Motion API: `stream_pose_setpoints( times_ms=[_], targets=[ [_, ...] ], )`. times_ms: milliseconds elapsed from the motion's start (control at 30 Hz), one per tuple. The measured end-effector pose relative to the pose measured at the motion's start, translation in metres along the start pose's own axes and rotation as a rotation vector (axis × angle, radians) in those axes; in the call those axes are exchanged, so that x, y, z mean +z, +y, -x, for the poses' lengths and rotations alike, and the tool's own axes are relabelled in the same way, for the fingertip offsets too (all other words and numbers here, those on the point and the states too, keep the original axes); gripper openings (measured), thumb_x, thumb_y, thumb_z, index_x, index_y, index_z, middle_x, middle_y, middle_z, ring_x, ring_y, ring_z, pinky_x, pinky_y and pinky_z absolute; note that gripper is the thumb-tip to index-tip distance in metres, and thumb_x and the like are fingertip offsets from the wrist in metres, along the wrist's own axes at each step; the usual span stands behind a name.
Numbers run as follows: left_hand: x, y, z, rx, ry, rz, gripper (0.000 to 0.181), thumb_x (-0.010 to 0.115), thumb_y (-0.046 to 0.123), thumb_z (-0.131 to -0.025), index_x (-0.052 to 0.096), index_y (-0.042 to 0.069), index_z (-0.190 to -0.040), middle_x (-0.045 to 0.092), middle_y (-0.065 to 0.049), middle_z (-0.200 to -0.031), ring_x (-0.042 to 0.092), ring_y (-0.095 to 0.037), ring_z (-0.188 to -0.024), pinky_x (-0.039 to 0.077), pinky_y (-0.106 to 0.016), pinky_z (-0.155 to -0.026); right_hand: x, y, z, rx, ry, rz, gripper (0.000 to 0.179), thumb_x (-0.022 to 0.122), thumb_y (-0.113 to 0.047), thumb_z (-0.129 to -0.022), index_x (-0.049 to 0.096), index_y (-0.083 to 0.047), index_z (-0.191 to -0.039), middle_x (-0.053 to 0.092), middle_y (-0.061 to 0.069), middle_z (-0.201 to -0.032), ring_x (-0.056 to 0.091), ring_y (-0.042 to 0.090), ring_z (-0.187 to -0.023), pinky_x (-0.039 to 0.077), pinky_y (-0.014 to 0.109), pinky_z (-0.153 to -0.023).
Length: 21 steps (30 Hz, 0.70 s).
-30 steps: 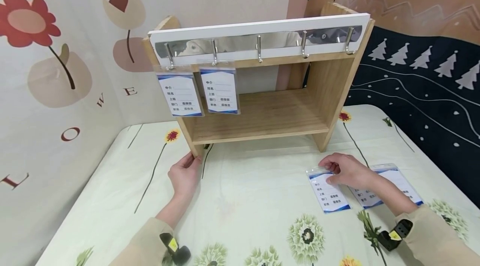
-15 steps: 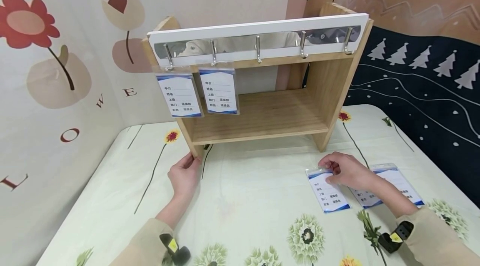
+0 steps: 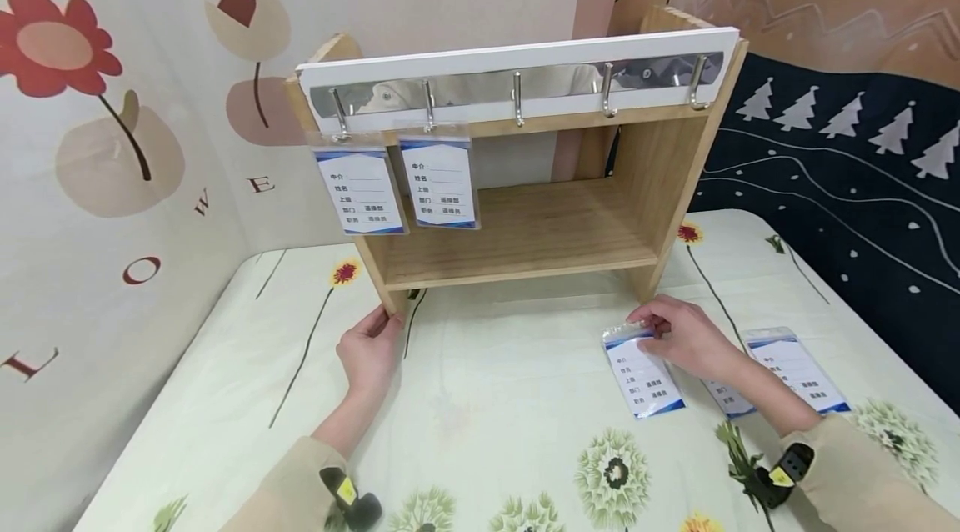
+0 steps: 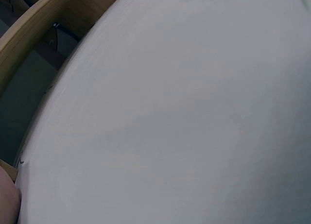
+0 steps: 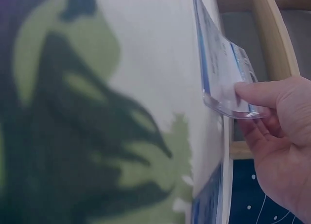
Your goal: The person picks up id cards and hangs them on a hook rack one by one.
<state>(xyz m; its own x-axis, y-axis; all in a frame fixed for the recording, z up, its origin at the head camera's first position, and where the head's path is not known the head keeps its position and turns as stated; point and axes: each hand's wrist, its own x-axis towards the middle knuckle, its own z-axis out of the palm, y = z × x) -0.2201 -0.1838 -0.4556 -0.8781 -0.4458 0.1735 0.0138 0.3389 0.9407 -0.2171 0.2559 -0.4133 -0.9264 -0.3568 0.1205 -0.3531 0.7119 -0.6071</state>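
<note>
My left hand (image 3: 371, 353) pinches the foot of a wooden shelf's (image 3: 517, 244) left side panel; only a bit of that hand (image 4: 7, 199) shows at the corner of the left wrist view. With thumb and fingers, my right hand (image 3: 686, 338) holds a clear-sleeved name badge (image 3: 645, 382) by its top end. In the right wrist view the badge (image 5: 218, 68) is tilted up from the tablecloth, the thumb on its printed face. Two similar badges, a left one (image 3: 362, 192) and a right one (image 3: 441, 183), hang from the two leftmost hooks of the shelf's rail.
A white board with a metal hook rail (image 3: 555, 86) runs across the shelf's top front; its other hooks hold nothing. Two more badges, one in full view (image 3: 806, 378) and one partly covered (image 3: 727, 399) by my right forearm, lie on the flowered tablecloth (image 3: 495, 440). Printed curtains stand behind.
My right hand has shifted slightly left and toward the shelf, taking the badge along. More of the badges behind it shows. The left hand and shelf stay put.
</note>
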Motion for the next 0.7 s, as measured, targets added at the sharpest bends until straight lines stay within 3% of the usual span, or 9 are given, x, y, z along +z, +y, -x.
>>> stream_pose_setpoints(
  times_ms=[300, 700],
  targets=[
    [0.001, 0.001, -0.001, 0.005, 0.002, 0.01, 0.036, 0.068, 0.009, -0.097, 0.067, -0.002, -0.13, 0.069, -0.019, -0.123, 0.069, -0.031, -0.113, 0.051, -0.005, -0.076, 0.006, -0.007, 0.0, -0.021, 0.082, -0.005, 0.029, 0.079, 0.005, -0.085, 0.071, -0.003, -0.111, 0.064, 0.003, -0.099, 0.059, 0.019, -0.088, 0.056, 0.028, -0.077],
    [0.0, -0.001, -0.001, 0.003, 0.002, -0.005, 0.035, 0.068, 0.01, -0.097, 0.067, -0.001, -0.131, 0.069, -0.019, -0.124, 0.069, -0.03, -0.114, 0.052, -0.008, -0.079, 0.007, -0.013, 0.003, -0.028, 0.079, -0.007, 0.028, 0.079, 0.005, -0.085, 0.07, -0.005, -0.11, 0.063, 0.001, -0.098, 0.06, 0.018, -0.088, 0.056, 0.026, -0.078]
  ],
)
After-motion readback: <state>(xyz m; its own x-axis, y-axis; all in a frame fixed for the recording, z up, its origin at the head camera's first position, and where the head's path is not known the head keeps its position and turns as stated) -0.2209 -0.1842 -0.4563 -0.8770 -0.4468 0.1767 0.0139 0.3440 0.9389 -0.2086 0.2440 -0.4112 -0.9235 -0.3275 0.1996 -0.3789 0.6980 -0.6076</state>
